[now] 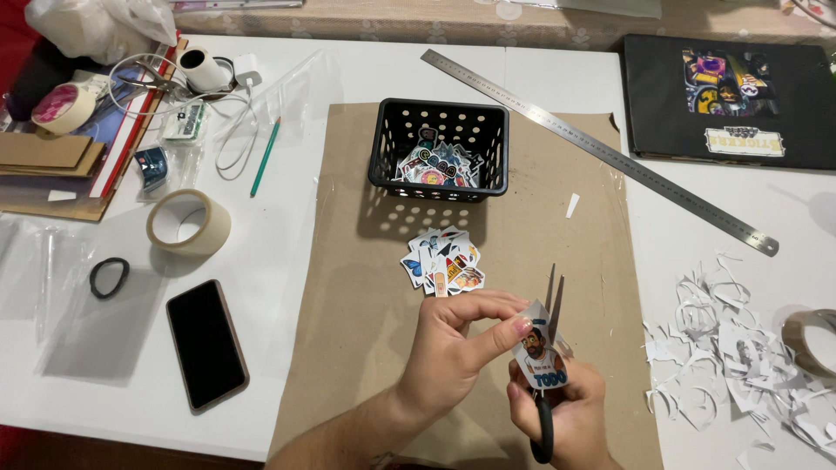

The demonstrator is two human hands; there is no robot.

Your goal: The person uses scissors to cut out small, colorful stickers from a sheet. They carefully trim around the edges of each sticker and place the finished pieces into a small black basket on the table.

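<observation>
The sticker cutout (542,352), a small printed paper piece with a cartoon figure on it, sits pinched at its upper edge between the thumb and fingers of the left hand (457,348), held up just above the brown cardboard sheet (366,348) near the front of the worktop (287,287). It looks feather-light, thin and floppy, easy to crease or tear, so a fingertip pinch at the white margin, close beside the cut line, seems the safest hold. The right hand (566,413) is closed around the black handles of the scissors (552,305), whose 2 blades stand slightly parted, reaching up past the sticker. Just beyond lies a small pile of finished stickers (442,258), then a black perforated basket (440,150) holding more. White paper trimmings (740,357) litter the right; a steel ruler (601,150), tape roll (187,222) and phone (205,343) lie around.
</observation>
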